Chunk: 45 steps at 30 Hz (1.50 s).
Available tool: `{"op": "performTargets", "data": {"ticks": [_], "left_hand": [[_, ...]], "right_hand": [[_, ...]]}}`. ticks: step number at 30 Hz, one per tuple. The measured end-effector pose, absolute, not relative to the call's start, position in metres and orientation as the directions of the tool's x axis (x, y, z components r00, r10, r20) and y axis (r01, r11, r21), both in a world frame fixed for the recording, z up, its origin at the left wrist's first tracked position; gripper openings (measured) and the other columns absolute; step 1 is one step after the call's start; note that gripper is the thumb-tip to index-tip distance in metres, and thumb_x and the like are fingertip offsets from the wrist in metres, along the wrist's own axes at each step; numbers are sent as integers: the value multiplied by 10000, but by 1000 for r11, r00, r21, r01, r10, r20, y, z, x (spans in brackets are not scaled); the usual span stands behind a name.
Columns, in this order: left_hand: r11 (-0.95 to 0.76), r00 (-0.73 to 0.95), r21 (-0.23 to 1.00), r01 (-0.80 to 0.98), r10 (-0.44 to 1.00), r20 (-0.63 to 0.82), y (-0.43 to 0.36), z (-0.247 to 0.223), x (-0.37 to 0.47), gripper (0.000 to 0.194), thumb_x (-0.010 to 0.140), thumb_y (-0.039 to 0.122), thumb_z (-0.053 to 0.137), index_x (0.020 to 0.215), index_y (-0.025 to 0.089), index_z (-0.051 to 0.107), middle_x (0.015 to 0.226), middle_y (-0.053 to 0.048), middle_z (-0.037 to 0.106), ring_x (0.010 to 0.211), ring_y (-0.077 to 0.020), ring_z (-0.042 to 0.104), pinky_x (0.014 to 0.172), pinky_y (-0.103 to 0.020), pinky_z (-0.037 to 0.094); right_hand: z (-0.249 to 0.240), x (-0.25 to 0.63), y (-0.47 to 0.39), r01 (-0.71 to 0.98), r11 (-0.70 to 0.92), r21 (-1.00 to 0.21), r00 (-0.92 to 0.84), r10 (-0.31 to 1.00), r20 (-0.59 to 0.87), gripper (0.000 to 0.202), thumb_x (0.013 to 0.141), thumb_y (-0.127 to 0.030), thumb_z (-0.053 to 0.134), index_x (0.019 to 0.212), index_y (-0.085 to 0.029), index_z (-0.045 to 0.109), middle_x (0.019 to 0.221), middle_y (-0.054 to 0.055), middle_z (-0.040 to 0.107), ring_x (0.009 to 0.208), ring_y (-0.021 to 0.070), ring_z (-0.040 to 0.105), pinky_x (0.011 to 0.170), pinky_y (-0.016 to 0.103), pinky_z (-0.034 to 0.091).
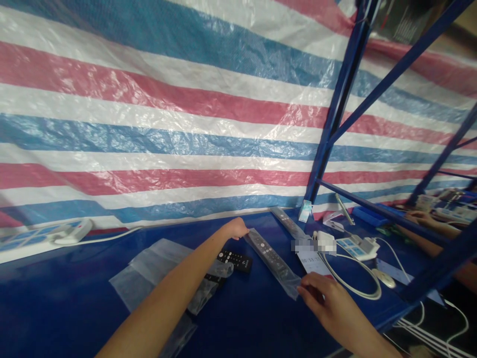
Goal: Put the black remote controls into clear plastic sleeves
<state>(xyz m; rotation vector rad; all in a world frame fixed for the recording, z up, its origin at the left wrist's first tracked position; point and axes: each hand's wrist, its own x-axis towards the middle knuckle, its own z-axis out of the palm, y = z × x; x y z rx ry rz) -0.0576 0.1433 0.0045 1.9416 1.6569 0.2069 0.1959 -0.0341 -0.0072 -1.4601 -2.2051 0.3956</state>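
A black remote control (271, 257) lies in a clear plastic bag, slanting across the blue table between my hands. My left hand (237, 228) is closed at the bag's far end and pinches its edge. At the near end, my right hand (323, 294) grips the bag's loose corner (294, 286) between thumb and fingers. Left of the bagged remote, a bare black remote (240, 262) lies partly behind my left forearm. Several clear plastic bags (158, 261) are spread under and around that forearm, with another dark remote (215, 279) partly covered by them.
Another bagged remote (287, 222) lies farther back, beside a phone (313, 261) with a lit screen. White cables (359, 293) and a power strip (354, 247) are at the right. A second power strip (44, 239) lies far left. Blue frame bars (337, 107) rise right; another person's hand (419, 218) is beyond.
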Motion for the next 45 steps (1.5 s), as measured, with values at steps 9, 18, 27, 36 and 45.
{"op": "performTargets", "data": {"ticks": [9, 18, 27, 36, 45], "left_hand": [[-134, 151, 264, 955, 987, -45, 124, 17, -44, 297, 907, 344, 572, 1146, 169, 579, 1171, -77, 595, 1023, -215, 596, 867, -430, 512], [-313, 264, 143, 939, 922, 284, 96, 47, -40, 253, 859, 35, 448, 1049, 138, 579, 1061, -129, 646, 1053, -235, 591, 873, -324, 454], [-430, 322, 104, 897, 796, 512, 59, 110, -23, 205, 870, 94, 419, 928, 194, 588, 916, -64, 646, 936, -219, 595, 772, -311, 448], [-496, 362, 58, 866, 703, 612, 31, 157, -19, 198, 899, 134, 395, 842, 175, 580, 819, -47, 644, 810, -194, 581, 694, -300, 422], [-582, 375, 96, 807, 633, 677, 22, 175, -33, 178, 891, 136, 410, 821, 178, 569, 788, -25, 637, 749, -163, 565, 708, -300, 414]], "right_hand": [[-12, 200, -35, 780, 415, -469, -336, 909, 245, 297, 921, -417, 427, 753, -229, 584, 675, 6, 624, 600, 154, 580, 582, 259, 380], [-17, 203, -39, 779, 390, -491, -317, 921, 227, 310, 926, -413, 420, 721, -227, 560, 657, 1, 609, 589, 150, 565, 568, 257, 359], [-19, 199, -41, 794, 361, -488, -289, 932, 220, 296, 921, -401, 415, 742, -230, 577, 661, 8, 616, 603, 160, 573, 585, 266, 362], [-12, 171, -20, 883, 160, -441, -153, 987, 52, 402, 850, -371, 568, 1186, -150, 560, 763, 44, 674, 726, 208, 639, 616, 277, 369], [4, 153, 27, 820, 299, -488, -328, 944, 28, 324, 705, -345, 731, 970, -190, 628, 726, -4, 636, 675, 161, 580, 570, 238, 331]]}}
